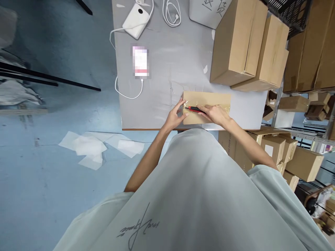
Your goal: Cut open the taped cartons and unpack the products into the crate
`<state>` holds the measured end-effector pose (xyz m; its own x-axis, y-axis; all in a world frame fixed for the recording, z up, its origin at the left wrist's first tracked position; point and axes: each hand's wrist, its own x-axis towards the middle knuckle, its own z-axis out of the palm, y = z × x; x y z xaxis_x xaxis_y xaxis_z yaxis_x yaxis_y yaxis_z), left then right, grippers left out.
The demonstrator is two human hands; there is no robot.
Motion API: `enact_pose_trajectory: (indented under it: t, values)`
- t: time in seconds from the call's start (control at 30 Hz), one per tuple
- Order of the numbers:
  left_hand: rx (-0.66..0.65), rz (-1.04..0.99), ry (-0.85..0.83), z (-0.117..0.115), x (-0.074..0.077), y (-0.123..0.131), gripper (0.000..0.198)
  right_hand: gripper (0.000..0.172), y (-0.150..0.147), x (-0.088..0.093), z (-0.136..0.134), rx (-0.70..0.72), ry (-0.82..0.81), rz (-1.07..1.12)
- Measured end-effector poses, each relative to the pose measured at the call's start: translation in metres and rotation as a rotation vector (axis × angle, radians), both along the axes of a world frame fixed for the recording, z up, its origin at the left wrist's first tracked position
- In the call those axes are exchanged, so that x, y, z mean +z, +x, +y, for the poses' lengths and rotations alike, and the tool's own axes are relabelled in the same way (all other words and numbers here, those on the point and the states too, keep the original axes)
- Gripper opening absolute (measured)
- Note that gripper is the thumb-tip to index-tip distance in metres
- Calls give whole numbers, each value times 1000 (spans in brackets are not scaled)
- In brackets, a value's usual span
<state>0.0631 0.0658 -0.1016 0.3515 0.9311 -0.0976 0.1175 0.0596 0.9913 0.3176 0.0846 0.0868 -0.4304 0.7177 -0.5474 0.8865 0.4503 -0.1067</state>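
A small flat cardboard box wrapped in clear tape lies at the near edge of the grey table. My left hand rests against the box's left end, fingers curled over its corner. My right hand lies on top of the box and grips a red and black utility knife, whose tip points left along the top face.
Two large cardboard boxes stand at the table's right back. A phone on a white cable, a white power bank and a coiled cable lie farther back. White paper sheets lie on the blue floor. Shelves of boxes stand on the right.
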Motion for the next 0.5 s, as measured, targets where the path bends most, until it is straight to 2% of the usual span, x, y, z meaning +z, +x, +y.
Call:
enact_pose_trajectory:
  t: [0.23,0.5]
  values:
    - [-21,-22,-11,0,0,0,98,60,-13,6,12,88,-33,-120]
    - [-20,-44,-32,1,-1,0,100,58,-15,11,17,162,-3,-130]
